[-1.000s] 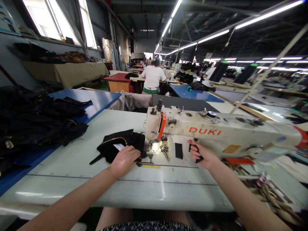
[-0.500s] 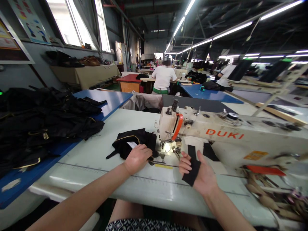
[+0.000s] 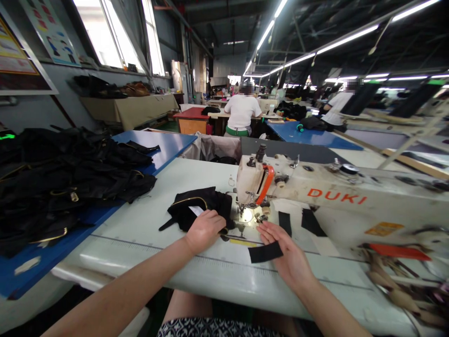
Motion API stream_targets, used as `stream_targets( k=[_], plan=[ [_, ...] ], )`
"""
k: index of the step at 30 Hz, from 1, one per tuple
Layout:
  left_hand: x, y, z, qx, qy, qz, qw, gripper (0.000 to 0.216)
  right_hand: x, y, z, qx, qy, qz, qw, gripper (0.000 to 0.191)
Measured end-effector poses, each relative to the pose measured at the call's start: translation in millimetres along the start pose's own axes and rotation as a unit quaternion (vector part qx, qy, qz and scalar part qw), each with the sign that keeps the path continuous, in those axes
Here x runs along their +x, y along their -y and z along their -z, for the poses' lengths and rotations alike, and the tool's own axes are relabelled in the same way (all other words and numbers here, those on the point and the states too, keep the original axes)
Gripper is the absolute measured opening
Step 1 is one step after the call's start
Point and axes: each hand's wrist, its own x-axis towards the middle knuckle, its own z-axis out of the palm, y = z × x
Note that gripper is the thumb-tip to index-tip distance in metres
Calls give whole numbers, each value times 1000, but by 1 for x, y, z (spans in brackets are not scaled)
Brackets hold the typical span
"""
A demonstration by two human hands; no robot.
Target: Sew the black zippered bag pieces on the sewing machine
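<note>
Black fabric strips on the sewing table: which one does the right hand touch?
The crosswise black fabric strip nearest the viewer, under the right hand; the other two strips lie untouched farther back.

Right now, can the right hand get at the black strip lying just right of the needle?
Probably yes. The right hand lies close in front of that black strip, with bare table between, but another strip is under its fingers.

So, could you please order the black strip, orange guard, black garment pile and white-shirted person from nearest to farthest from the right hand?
1. black strip, touching the right hand, on its left.
2. orange guard, on the sewing machine just behind.
3. black garment pile, far left on the blue table.
4. white-shirted person, seated in the background.
</note>
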Motion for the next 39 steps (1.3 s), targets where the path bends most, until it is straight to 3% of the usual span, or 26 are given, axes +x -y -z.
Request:
stream_targets(
  k=[2, 4, 6, 8, 11, 14, 17, 20, 25, 27, 31, 36, 39],
  plan=[
    [0, 0, 0, -1, -1, -1, 1000, 13, -2, 3, 6, -75, 1, 34, 997, 30],
    [0, 0, 0, 1, 1, -2, 1000, 13, -7, 9, 14, -219, -4, 93, 971, 33],
    [0, 0, 0, 5, 1, 0, 1000, 13, -16, 17, 21, -390, -5, 186, 902, 33],
    [0, 0, 0, 5, 1, 1, 1000, 13, -30, 22, 27, -521, 12, 279, 807, 31],
    [0, 0, -1, 1, -3, 0, 1000, 13, -54, 17, 27, -633, 64, 339, 693, 33],
    [0, 0, -1, 0, -14, 0, 1000, 14, -70, -5, 20, -709, 106, 333, 613, 40],
    [-1, 0, 0, -1, -28, -1, 1000, 15, -76, -27, 12, -745, 140, 326, 565, 47],
    [-6, 2, 3, -3, -44, -4, 999, 17, -75, -32, 8, -738, 185, 324, 562, 48],
    [-23, 6, 10, -17, -63, -2, 998, 24, -68, -7, 9, -677, 294, 291, 609, 36],
    [-28, 7, 12, -24, -69, 4, 997, 26, -65, 2, 9, -664, 282, 278, 634, 30],
    [-31, 6, 14, -31, -72, 15, 997, 25, -62, 3, 2, -667, 187, 282, 664, 19],
    [-30, 5, 14, -33, -62, 18, 997, 24, -59, -15, -18, -719, 101, 319, 609, 32],
    [-31, 6, 13, -34, -62, 21, 997, 25, -57, -25, -30, -744, 100, 306, 586, 36]
  ],
)
